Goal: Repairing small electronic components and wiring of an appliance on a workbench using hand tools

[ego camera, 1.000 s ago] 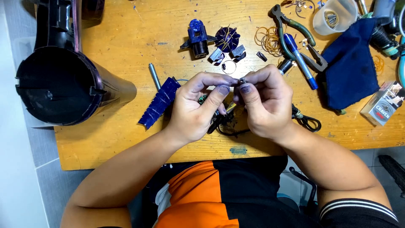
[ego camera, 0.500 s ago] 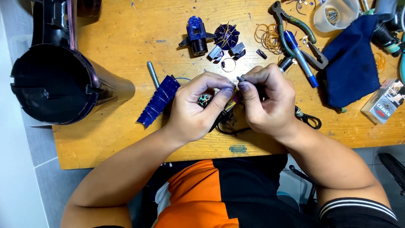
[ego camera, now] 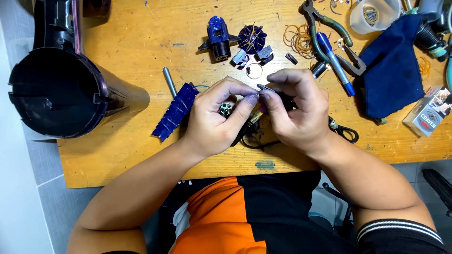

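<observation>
My left hand [ego camera: 217, 117] is curled around a small round motor part [ego camera: 226, 109] whose metal end shows between the fingers. My right hand [ego camera: 296, 110] pinches a thin dark tool [ego camera: 264, 88] with its tip at the left thumb, just above the part. Both hands meet over the middle of the wooden table [ego camera: 141, 155]. Black wires [ego camera: 343, 131] trail out from under the right hand. What else lies under the palms is hidden.
A black cylindrical housing [ego camera: 61, 94] lies at the left. A blue ribbed piece [ego camera: 175, 112] and a metal pin [ego camera: 169, 81] lie beside my left hand. Farther back are blue motor parts [ego camera: 235, 40], rubber bands [ego camera: 297, 37], pliers [ego camera: 329, 35], a blue pen [ego camera: 335, 63], a blue cloth [ego camera: 393, 70], a plastic cup [ego camera: 372, 16] and a small carton [ego camera: 429, 112].
The hands have stayed together over the same spot, with only small finger shifts around the part. The view has moved slightly.
</observation>
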